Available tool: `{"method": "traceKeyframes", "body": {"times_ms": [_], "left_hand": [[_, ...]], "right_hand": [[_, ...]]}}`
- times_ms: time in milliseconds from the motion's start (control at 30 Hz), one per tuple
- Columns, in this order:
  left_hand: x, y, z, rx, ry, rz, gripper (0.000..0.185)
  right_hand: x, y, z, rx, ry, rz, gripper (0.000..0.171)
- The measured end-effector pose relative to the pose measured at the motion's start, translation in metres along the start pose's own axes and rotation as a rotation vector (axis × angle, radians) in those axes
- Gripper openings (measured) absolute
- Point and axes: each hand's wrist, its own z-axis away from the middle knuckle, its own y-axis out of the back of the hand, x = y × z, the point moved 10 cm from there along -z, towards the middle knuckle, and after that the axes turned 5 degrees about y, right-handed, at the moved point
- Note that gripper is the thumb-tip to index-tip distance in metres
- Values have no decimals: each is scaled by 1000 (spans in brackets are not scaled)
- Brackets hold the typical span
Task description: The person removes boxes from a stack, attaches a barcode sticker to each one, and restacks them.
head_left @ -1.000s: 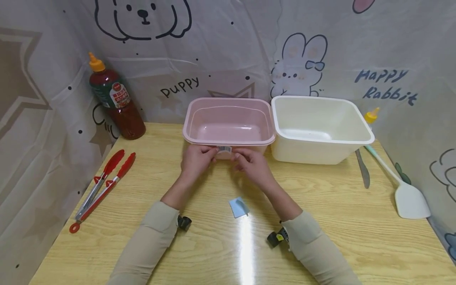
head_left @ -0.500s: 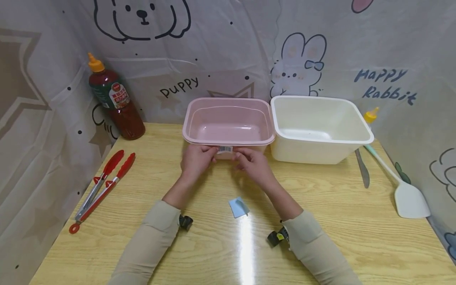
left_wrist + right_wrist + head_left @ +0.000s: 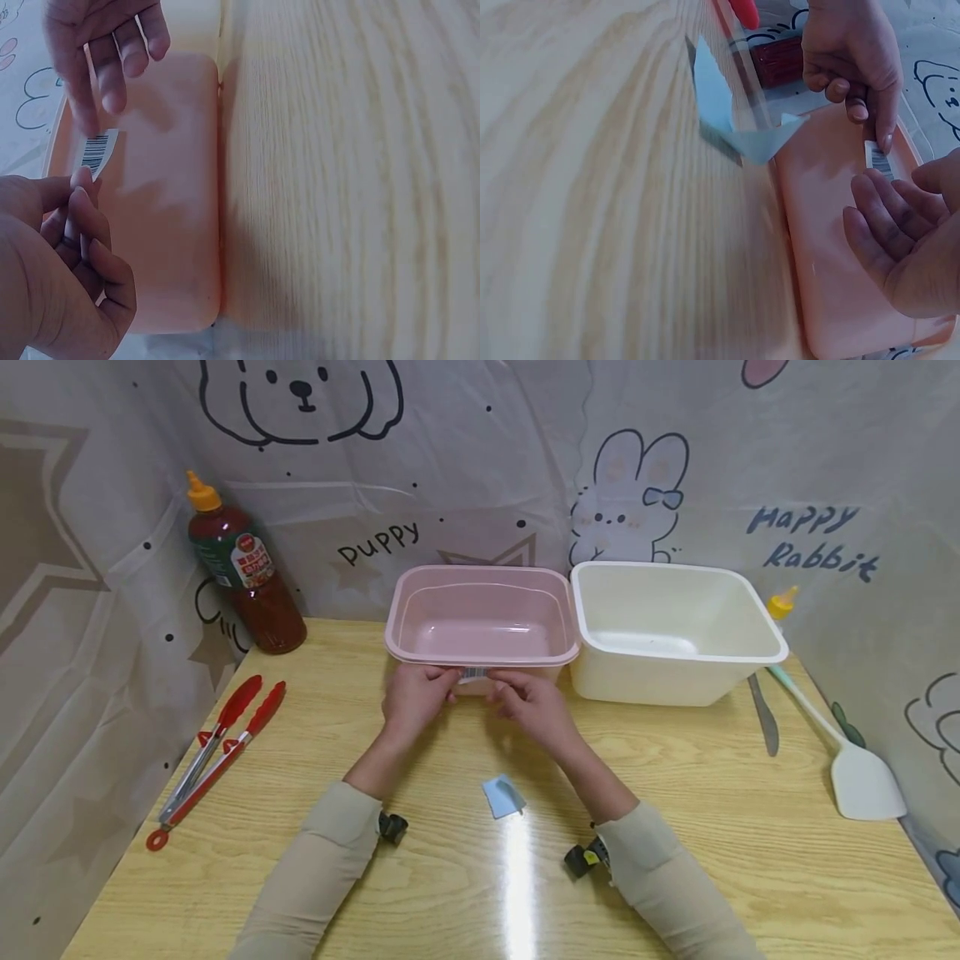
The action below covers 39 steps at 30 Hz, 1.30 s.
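Observation:
A small white barcode sticker [image 3: 474, 674] is at the front wall of the pink bin [image 3: 480, 657], just under the rim. My left hand [image 3: 413, 700] pinches one end of it between thumb and index finger. In the left wrist view, the sticker's lower edge [image 3: 107, 157] stands a little off the pink wall. My right hand [image 3: 534, 708] touches the other end with its index fingertip, the remaining fingers loosely extended, as the right wrist view shows of this hand [image 3: 915, 247]. The bin's outer face is partly behind both hands.
A blue curled paper piece [image 3: 502, 797] lies on the wooden table [image 3: 450, 893]. A white bin [image 3: 652, 681] adjoins the pink one. Red-tipped tongs [image 3: 217, 760] and a sauce bottle [image 3: 247, 581] are left; a knife [image 3: 763, 718] and white spatula [image 3: 866, 781] are right.
The barcode sticker has shifted slightly and now sits closer under the rim, less of it showing between the fingertips. Both hands have barely moved.

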Motion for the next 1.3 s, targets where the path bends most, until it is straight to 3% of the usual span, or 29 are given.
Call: {"method": "traceKeyframes", "body": {"times_ms": [133,333,533,833,1300], "left_hand": [[0,0,-1,-5,-4,15,33],[0,1,-1,-9,-22,22,35],[-3,-2,-1,-54,-41,111,33],[-5,-8,-2,-98,-21,191,31],[-11,-12,-2,-173,70,310,30]], "right_hand": [[-5,-7,-2,-37,21,-32,37],[-5,-8,-5,-28,22,-25,36],[-4,-6,-6,-11,35,-15,35],[-4,-4,-5,3,29,-27,34],[-3,-3,-6,15,27,-17,35]]}}
